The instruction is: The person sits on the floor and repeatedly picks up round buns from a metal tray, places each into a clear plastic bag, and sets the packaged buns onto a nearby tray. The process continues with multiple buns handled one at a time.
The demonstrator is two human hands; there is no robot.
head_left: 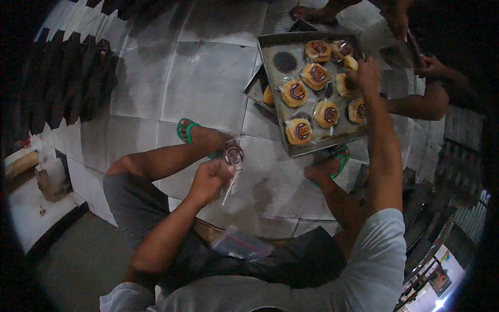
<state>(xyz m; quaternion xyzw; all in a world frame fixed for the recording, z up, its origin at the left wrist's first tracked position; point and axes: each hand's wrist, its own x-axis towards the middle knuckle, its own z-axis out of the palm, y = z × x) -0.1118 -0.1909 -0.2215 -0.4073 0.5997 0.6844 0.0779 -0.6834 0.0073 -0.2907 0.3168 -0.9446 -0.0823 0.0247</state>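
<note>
My left hand (pixel 212 179) pinches a clear plastic bag (pixel 234 156) with a round brown print, above the tiled floor between my feet. My right arm stretches forward to the far right part of a metal tray (pixel 285 47). There my right hand (pixel 368 75) has its fingers closed at a small golden bun (pixel 350 63); the fingertips are partly hidden. Beside it on the tray lies another bun (pixel 343 85). Several buns in clear printed bags, such as a wrapped bun (pixel 294 93) at the left, lie around the tray.
A second tray (pixel 255 92) shows beneath the first, with a bun at its edge. A packet of clear bags (pixel 243 245) rests on my lap. At the far right are another person's hand (pixel 434 67) and leg. Dark slatted pieces (pixel 67 78) stand at left.
</note>
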